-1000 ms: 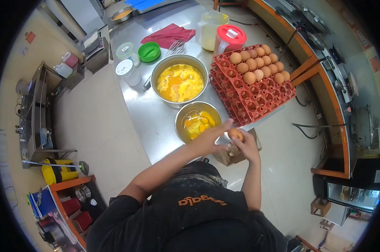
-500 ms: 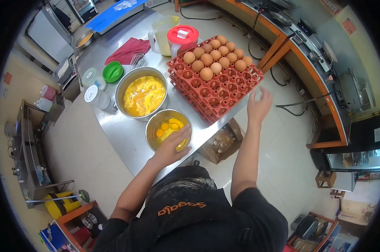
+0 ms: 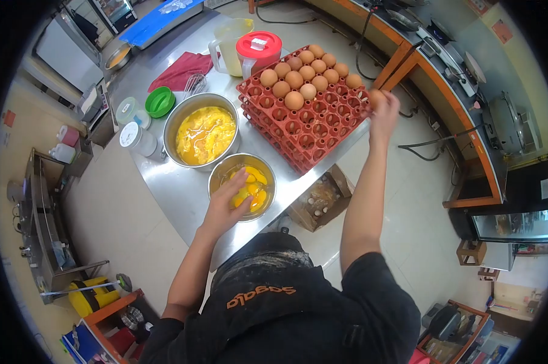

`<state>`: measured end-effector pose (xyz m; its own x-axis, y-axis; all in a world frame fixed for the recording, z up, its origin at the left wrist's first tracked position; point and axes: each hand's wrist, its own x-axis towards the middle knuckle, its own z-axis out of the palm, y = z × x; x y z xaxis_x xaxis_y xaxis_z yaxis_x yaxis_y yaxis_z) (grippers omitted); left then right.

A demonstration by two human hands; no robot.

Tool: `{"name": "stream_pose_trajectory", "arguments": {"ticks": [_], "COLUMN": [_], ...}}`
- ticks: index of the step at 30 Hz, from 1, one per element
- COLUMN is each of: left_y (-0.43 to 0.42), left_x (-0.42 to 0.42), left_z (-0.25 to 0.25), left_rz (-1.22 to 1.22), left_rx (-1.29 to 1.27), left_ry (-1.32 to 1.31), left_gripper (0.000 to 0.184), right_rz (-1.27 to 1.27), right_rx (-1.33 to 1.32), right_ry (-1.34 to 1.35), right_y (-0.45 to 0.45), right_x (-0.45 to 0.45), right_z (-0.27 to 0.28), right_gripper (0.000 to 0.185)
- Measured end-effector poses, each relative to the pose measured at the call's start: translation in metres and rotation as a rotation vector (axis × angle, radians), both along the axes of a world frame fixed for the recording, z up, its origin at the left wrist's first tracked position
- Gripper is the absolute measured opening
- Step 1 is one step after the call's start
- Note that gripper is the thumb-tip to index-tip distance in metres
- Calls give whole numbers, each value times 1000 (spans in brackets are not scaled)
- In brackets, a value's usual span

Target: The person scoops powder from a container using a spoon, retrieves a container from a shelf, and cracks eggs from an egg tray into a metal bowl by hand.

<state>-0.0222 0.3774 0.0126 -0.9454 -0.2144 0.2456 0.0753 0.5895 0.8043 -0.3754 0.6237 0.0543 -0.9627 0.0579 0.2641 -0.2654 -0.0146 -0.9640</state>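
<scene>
My right hand (image 3: 384,115) is closed around a brown egg (image 3: 377,98), just off the right corner of the red egg tray stack (image 3: 313,133). Several brown eggs (image 3: 294,100) sit in the far part of the top tray; its nearer cups hold none. My left hand (image 3: 225,206) hovers over the near rim of a small metal bowl (image 3: 273,193), fingers apart and nothing in them. Inside lie several yellow yolks (image 3: 257,197) in clear egg white. Behind it stands a larger metal pot (image 3: 172,124) of yellow egg mixture (image 3: 204,134).
A whisk (image 3: 195,86), a maroon cloth (image 3: 177,71), a green lid (image 3: 160,102), clear tubs and a red-lidded jug (image 3: 259,51) are on the steel table (image 3: 171,200). Below its right edge is a cardboard box (image 3: 322,203) with bottles.
My right hand has moved outward at the tray corner and now grips an egg taken from the tray. My left hand has shifted left over the small bowl, with its fingers more raised.
</scene>
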Motion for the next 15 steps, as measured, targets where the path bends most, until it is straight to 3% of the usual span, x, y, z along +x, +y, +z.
{"name": "stream_pose_trajectory", "arguments": {"ticks": [1,3,5,7,9,12,15], "left_y": [-1,-2,-4,-6,-5,-1,-8], "left_x": [1,3,1,-3,-5,-11,-12], "left_z": [0,-2,-3,-8,-5,9,2], "left_rz": [13,30,31,23,13,0,-12], "left_rx": [14,25,15,-2,15,48,-24], "left_ry": [-9,-32,-54,-52,-74,-107,-80], "left_gripper": [65,65,64,65,62,58,59], "right_rz": [-16,-86,-119,-143,-119,-50,-80], "right_rx": [-248,-492,-203,379,733,787,707], "right_ry": [-30,-194,-350,-220,125,-36,137], "right_y": [16,41,48,46,33,24,27], "right_x": [6,40,68,84,100,116,109], "right_z": [-18,-47,-89,-157,-193,-199,-207], "right_gripper": [32,33,38,43,47,48,48]}}
